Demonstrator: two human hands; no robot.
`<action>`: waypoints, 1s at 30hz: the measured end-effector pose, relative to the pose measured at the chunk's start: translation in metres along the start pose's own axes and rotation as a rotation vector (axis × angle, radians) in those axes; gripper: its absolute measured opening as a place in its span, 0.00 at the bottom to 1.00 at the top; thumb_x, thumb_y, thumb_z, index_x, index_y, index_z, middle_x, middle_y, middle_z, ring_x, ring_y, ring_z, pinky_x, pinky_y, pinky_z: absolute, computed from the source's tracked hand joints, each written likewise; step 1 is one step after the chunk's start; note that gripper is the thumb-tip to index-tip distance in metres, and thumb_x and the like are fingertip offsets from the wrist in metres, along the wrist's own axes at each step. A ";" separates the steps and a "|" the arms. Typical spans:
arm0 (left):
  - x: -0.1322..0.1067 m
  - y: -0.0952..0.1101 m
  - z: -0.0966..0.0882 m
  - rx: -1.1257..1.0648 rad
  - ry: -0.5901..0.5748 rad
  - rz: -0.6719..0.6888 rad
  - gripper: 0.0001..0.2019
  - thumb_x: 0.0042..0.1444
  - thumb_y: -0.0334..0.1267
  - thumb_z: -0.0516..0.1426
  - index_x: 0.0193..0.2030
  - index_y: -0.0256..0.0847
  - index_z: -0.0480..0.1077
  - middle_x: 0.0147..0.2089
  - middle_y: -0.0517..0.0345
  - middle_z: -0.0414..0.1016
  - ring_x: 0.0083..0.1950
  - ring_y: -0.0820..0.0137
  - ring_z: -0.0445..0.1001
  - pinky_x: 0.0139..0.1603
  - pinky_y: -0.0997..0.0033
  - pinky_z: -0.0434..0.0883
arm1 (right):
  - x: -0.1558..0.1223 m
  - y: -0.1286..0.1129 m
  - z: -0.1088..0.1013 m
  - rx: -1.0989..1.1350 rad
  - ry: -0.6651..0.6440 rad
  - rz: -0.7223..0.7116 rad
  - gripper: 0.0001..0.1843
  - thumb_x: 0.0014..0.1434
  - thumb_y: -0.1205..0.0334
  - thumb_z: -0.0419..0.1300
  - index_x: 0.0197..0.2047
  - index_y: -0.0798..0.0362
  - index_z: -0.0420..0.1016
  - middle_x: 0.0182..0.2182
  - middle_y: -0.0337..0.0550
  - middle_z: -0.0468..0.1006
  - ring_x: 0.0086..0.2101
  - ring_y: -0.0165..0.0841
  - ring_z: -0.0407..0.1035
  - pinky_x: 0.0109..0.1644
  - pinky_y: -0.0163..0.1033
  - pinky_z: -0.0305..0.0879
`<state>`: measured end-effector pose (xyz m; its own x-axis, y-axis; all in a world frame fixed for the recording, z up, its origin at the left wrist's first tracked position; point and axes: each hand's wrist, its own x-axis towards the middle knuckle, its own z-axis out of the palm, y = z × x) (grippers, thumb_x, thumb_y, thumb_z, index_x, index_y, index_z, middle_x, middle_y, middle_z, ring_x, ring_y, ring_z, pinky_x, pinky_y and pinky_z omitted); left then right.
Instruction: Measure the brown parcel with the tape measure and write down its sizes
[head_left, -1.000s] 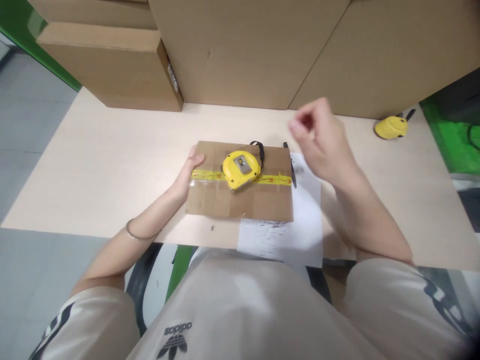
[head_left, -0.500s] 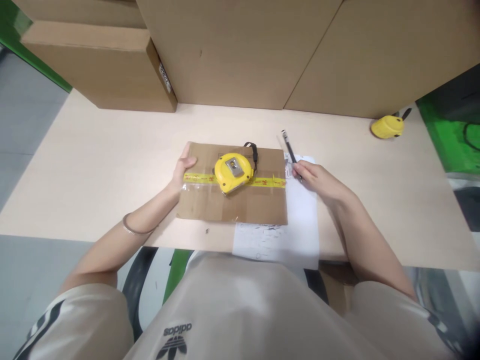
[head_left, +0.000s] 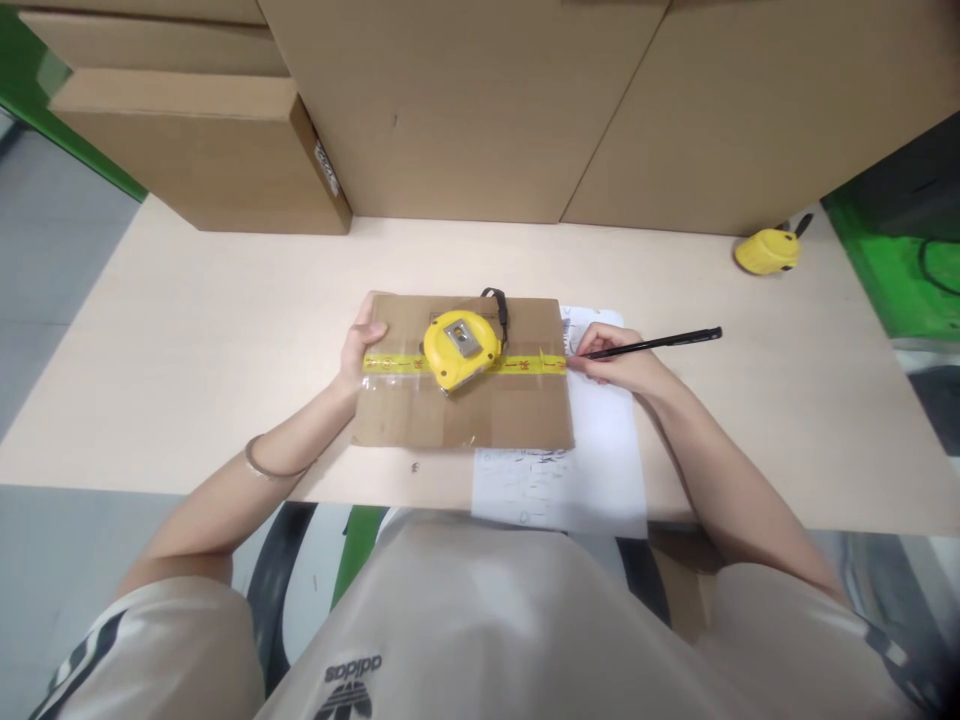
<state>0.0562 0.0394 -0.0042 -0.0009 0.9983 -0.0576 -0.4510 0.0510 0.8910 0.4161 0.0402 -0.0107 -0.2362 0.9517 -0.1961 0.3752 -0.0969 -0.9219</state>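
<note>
A small cardboard box with yellow printed tape across its top is in front of me. My left hand grips its left edge, thumb on top and fingers behind the side. A yellow tape measure with a black wrist strap lies on the box. My right hand holds a black pen slanting out to the right; the fingertips are at the box's right edge, by the end of the yellow tape. Partly under the box lies a white paper sheet with dark marks on it.
Large cardboard boxes line the back of the pale table. A smaller carton stands at the back left. At the back right sits a second yellow tape measure.
The pen has turned in my right hand from pointing away to lying toward the right. That hand has shifted slightly left to the box's edge. My left hand keeps its hold.
</note>
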 end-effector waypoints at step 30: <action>0.002 0.001 -0.004 -0.002 0.013 0.004 0.14 0.41 0.43 0.63 0.36 0.40 0.71 0.30 0.58 0.75 0.38 0.60 0.78 0.43 0.61 0.75 | 0.009 0.009 -0.001 0.034 -0.069 0.001 0.16 0.43 0.63 0.71 0.21 0.50 0.64 0.14 0.33 0.69 0.15 0.24 0.62 0.18 0.30 0.58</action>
<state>0.0517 0.0416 -0.0050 -0.0142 0.9981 -0.0600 -0.4529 0.0471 0.8903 0.4184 0.0488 -0.0199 -0.2972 0.9295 -0.2183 0.3448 -0.1088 -0.9324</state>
